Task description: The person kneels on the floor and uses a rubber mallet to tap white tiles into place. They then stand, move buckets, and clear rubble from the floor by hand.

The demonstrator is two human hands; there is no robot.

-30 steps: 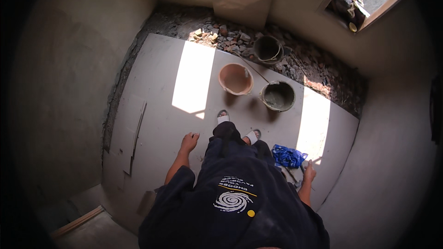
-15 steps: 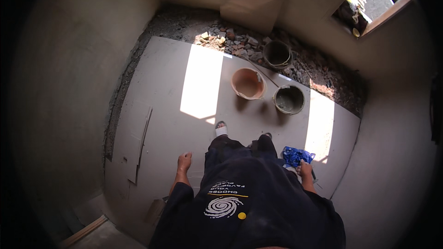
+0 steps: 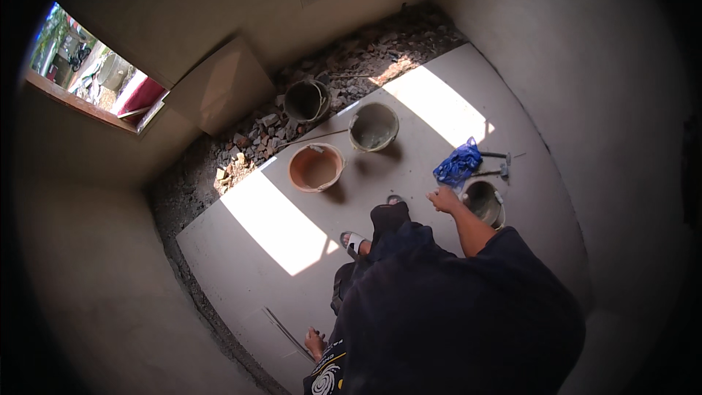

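My right hand (image 3: 442, 199) hangs loosely curled with its fingers a little apart and nothing visible in it. Just beyond it lies a crumpled blue plastic bag (image 3: 458, 164), with hammer-like tools (image 3: 503, 168) to its right. A bucket (image 3: 499, 212) stands on the floor, partly hidden by my right forearm. Low in the view, my left hand (image 3: 315, 342) is held near my side, fingers loosely bent, apparently holding nothing. It is nearest to thin cut strips (image 3: 287, 333) on the floor.
Ahead stand an orange bucket (image 3: 316, 168), a grey bucket (image 3: 374, 127) and a dark bucket (image 3: 307, 100). Broken brick rubble (image 3: 256, 132) lines the far wall beyond the pale floor sheet (image 3: 409, 168). A board (image 3: 221, 86) leans beneath the window opening (image 3: 95, 66).
My view and body have turned to the right. The buckets now appear further left, and the tools and bucket beside the blue bag have come into sight. My right hand has reached forward.
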